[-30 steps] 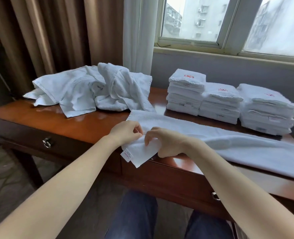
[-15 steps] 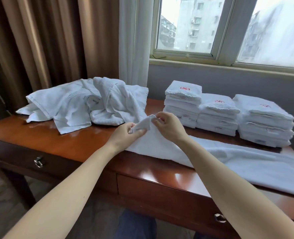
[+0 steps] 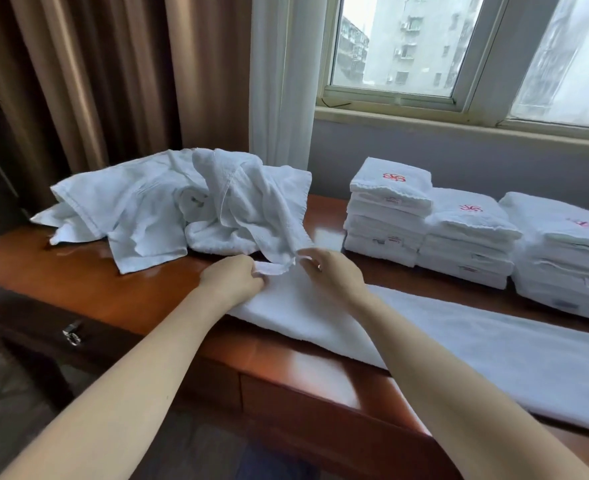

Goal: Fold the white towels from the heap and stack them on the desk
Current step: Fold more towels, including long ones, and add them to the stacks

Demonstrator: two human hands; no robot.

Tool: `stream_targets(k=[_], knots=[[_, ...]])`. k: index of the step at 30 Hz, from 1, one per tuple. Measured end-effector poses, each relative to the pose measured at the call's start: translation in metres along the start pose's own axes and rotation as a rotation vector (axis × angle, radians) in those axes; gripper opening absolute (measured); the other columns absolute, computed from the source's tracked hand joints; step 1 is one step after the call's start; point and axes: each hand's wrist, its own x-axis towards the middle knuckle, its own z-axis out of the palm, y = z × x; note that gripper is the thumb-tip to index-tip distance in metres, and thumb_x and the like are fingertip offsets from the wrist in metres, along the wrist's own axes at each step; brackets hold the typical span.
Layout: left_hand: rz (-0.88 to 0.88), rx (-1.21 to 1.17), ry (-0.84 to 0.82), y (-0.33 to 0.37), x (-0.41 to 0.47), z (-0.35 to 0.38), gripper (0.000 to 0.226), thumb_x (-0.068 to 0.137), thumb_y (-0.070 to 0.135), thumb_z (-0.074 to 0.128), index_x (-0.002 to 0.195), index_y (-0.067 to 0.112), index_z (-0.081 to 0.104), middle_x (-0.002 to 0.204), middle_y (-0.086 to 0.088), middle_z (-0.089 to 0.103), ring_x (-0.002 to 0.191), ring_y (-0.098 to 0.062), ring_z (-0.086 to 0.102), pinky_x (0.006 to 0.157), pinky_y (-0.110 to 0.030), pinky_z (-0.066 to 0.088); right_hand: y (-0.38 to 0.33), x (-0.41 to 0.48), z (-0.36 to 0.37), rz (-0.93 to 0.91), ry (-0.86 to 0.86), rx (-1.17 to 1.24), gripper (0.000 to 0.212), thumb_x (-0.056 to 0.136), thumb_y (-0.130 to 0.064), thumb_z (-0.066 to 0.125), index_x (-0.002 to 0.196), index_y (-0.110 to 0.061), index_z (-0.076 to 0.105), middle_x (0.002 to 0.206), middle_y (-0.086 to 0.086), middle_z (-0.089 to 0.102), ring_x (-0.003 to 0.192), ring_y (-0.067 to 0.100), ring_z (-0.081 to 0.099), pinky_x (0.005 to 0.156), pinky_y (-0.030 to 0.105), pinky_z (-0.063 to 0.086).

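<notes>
Brown curtains (image 3: 89, 81) and a sheer white drape (image 3: 279, 81) hung beside a window (image 3: 459, 50) at the back of the room, above a grey wall. Below them ran a glossy reddish wooden desk (image 3: 89, 289). One long white towel (image 3: 494, 348) lay flat across the desk's front half, stretching from the middle off towards the right edge of the view. On the left rear of the desk sat the rumpled heap (image 3: 154, 206) of unfolded white towels, one edge trailing down near the hands. Along the back right, under the window, three stacks (image 3: 466, 244) of folded towels stood side by side, touching, the top ones showing red embroidery.

Both bare forearms reached in from below. The left hand (image 3: 230, 277) pinched the near end of the long towel, fingers curled round a lifted fold. The right hand (image 3: 331, 271), just beside it, had its fingertips curled onto the same raised end. A metal drawer handle (image 3: 71, 336) showed on the desk's dark front.
</notes>
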Motion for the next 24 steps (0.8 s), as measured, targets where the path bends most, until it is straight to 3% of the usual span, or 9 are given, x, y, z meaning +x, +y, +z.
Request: stream_targets(k=[3,7,10,13,15,18,24], knots=[[-0.072,0.171,-0.046,-0.001,0.0,-0.001,0.032,0.094,0.047,0.043,0.078,0.021,0.053,0.085,0.003,0.057,0.087,-0.022,0.056,0.076,-0.031,0.042,0.003,-0.003,0.008,0.016,-0.04,0.03,0.043,0.096,-0.028,0.052,0.139,-0.027,0.053,0.118,-0.002,0.063,0.108,0.019,0.057,0.082,0.034,0.047],[-0.089,0.257,0.038,-0.001,-0.004,-0.007,0.028,0.092,0.042,0.05,0.099,0.018,0.062,0.091,0.002,0.063,0.089,-0.023,0.061,0.073,-0.03,0.043,0.001,-0.007,0.012,-0.018,-0.027,-0.05,0.044,0.096,-0.028,0.052,0.14,-0.024,0.052,0.127,0.001,0.06,0.118,0.024,0.053,0.093,0.038,0.042],[0.035,0.18,0.189,0.007,-0.007,-0.004,0.032,0.084,0.021,0.059,0.114,0.015,0.049,0.112,-0.003,0.057,0.105,-0.027,0.058,0.073,-0.033,0.039,-0.006,-0.014,0.015,-0.022,-0.027,-0.054,0.04,0.094,-0.025,0.05,0.134,-0.023,0.057,0.127,0.002,0.061,0.117,0.026,0.054,0.091,0.037,0.042],[0.274,0.122,0.294,0.022,-0.01,0.008,0.041,0.086,0.01,0.052,0.124,0.023,0.05,0.124,0.0,0.049,0.119,-0.023,0.046,0.089,-0.032,0.036,-0.008,-0.02,0.016,-0.02,-0.071,0.001,0.04,0.091,-0.018,0.047,0.128,-0.025,0.06,0.128,-0.001,0.062,0.114,0.026,0.057,0.088,0.035,0.043],[0.344,0.064,0.258,0.03,-0.013,0.019,0.041,0.093,0.013,0.047,0.132,0.026,0.049,0.132,0.001,0.048,0.125,-0.02,0.043,0.098,-0.033,0.036,-0.005,-0.023,0.011,-0.025,-0.087,0.041,0.051,0.089,-0.01,0.045,0.136,-0.028,0.056,0.134,-0.002,0.061,0.118,0.024,0.056,0.098,0.036,0.04],[0.307,0.016,0.111,0.037,-0.015,0.036,0.038,0.102,0.03,0.04,0.139,0.024,0.047,0.144,0.001,0.045,0.133,-0.019,0.04,0.107,-0.035,0.031,0.007,-0.03,0.003,0.045,-0.044,0.02,0.052,0.089,-0.005,0.042,0.137,-0.022,0.056,0.139,-0.003,0.057,0.131,0.017,0.048,0.119,0.044,0.018],[0.174,0.24,-0.068,0.066,-0.016,0.051,0.068,0.101,0.057,0.025,0.155,0.016,0.021,0.165,-0.011,0.006,0.152,-0.025,0.001,0.122,-0.046,0.002,0.046,-0.066,-0.022,0.18,-0.059,-0.003,0.05,0.092,-0.007,0.039,0.138,-0.019,0.053,0.143,-0.003,0.051,0.14,0.013,0.036,0.122,0.045,0.005]])
